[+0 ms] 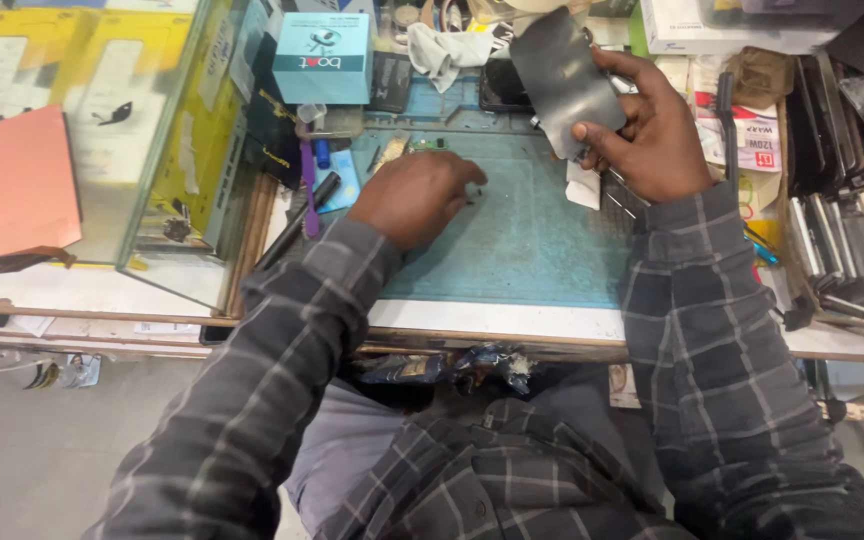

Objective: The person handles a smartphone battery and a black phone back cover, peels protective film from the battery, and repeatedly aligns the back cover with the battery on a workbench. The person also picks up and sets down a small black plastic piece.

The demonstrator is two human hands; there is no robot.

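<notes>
Over the mat: right hand (652,135) clamped on a dark flat panel (564,78).
Left hand (417,195): fingers curled together, pressing the blue mat (532,250).

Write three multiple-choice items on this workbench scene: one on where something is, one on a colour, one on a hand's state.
1. Where does the left hand rest?
A. on the mat
B. inside the glass case
C. on the floor

2. What colour is the work mat?
A. red
B. teal blue
C. white

3. What is the right hand doing?
A. lying flat and empty
B. gripping a dark flat panel
C. holding the purple tool

Answers: 1 A, the knuckles sit down on the mat's upper part. 2 B, the bare surface shows teal blue. 3 B, thumb and fingers clamp the dark flat panel raised above the bench.
</notes>
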